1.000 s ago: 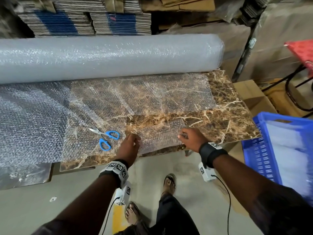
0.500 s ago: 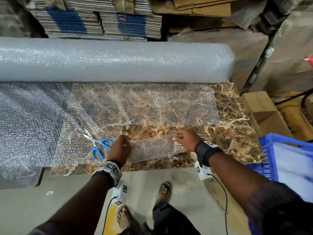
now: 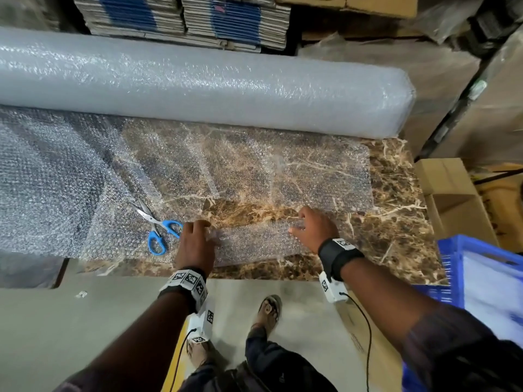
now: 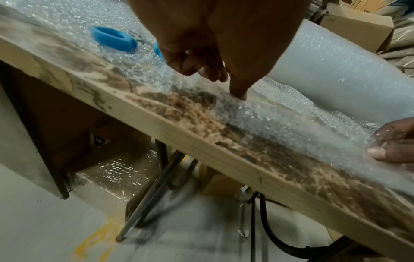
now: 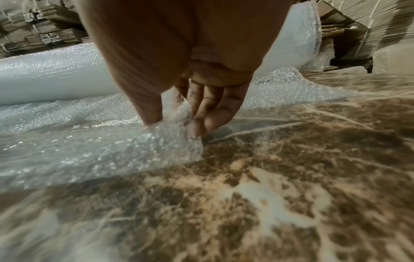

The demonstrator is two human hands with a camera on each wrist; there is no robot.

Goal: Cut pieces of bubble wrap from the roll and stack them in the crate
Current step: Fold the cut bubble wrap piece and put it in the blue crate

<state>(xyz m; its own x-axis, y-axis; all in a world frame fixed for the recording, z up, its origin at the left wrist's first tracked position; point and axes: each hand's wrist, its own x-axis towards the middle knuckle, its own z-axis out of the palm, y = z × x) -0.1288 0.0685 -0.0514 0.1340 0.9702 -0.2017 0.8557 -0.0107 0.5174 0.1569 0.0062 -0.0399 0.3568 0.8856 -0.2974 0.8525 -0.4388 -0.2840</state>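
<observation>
A big bubble wrap roll (image 3: 198, 89) lies across the back of the marble table (image 3: 396, 222), with its loose sheet (image 3: 240, 171) spread toward me. A small cut piece of bubble wrap (image 3: 254, 244) lies near the front edge. My left hand (image 3: 195, 236) holds its left end, thumb (image 4: 239, 95) down on the wrap and fingers curled. My right hand (image 3: 314, 227) pinches the right end (image 5: 179, 120) between thumb and fingers. Blue-handled scissors (image 3: 158, 227) lie shut on the sheet just left of my left hand. The blue crate (image 3: 452, 258) stands at the right, with white wrap inside.
An open cardboard box (image 3: 452, 199) sits beyond the table's right end, behind the crate. Stacks of flattened cartons (image 3: 184, 18) line the back behind the roll. My sandalled feet (image 3: 268, 309) stand on the grey floor below the table's front edge.
Both hands have moved from the table's front edge a little toward the roll, taking the cut piece's ends with them. The scissors have not moved.
</observation>
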